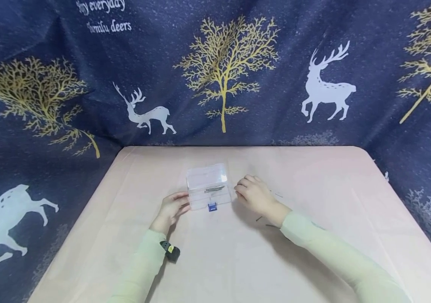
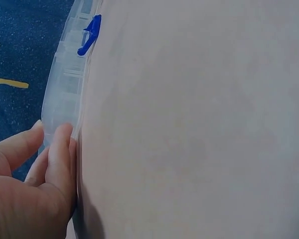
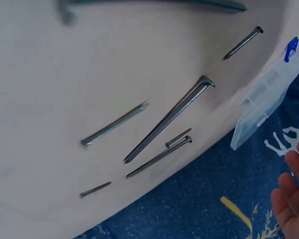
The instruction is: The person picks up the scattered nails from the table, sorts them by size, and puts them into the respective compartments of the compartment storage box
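A clear plastic compartment box [image 1: 200, 203] with a blue latch [image 1: 212, 206] stands with its lid [image 1: 207, 176] raised. Slim grey metal pieces [image 1: 214, 189] lie inside. My left hand [image 1: 172, 207] holds the box's left end; in the left wrist view its thumb and fingers sit around the corner. Just off the right end is my right hand [image 1: 255, 194], fingers bent in the head view. Only part of that hand [image 3: 294, 191] shows in the right wrist view, its fingers loosely bent with nothing visible in them. Several steel nails [image 3: 167, 122] of different sizes lie beside it.
A pale cloth covers the table [image 1: 200, 261]. Behind it hangs a dark blue curtain [image 1: 268, 122] with deer and trees. Small nails [image 1: 258, 219] lie near the right wrist. A black wrist strap device [image 1: 170, 251] sits on the left sleeve.
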A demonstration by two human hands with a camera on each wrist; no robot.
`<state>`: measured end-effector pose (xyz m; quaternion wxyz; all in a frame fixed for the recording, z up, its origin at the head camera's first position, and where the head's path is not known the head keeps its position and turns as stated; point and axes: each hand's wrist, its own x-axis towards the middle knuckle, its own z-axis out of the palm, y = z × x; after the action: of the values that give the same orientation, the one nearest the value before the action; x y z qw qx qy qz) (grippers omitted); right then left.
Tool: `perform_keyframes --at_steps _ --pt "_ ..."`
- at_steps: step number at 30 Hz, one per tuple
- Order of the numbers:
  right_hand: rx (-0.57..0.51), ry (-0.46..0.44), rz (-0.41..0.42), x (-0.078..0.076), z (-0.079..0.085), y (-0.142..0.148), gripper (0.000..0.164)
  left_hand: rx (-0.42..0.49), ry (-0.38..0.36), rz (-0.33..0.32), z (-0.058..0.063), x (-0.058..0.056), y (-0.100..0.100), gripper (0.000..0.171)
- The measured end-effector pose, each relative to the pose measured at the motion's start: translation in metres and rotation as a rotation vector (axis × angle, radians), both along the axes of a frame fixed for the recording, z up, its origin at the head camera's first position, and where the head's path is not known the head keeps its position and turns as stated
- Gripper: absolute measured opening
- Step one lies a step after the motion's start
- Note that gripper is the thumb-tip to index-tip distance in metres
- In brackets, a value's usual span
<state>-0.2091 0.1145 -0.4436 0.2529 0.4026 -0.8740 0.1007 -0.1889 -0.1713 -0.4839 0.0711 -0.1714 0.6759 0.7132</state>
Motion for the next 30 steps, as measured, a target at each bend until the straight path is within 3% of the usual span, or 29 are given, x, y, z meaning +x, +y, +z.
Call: perform_keyframes --at_steps 9,19,30 --pt "-0.024 0.031 0.049 0.004 0.0 0.021 0.012 -0.013 -0.034 -0.004 0.003 -0.002 -0.002 0.037" --pt "-0.034 0.035 0.079 0.021 -0.006 0.051 0.014 -0.036 -0.006 -0.015 0.003 -0.001 0.001 0.036" --pt "0.007 -0.002 0.032 0.043 -0.011 0.078 0.02 -0.022 0.01 -0.029 0.001 -0.001 0.0 0.037"
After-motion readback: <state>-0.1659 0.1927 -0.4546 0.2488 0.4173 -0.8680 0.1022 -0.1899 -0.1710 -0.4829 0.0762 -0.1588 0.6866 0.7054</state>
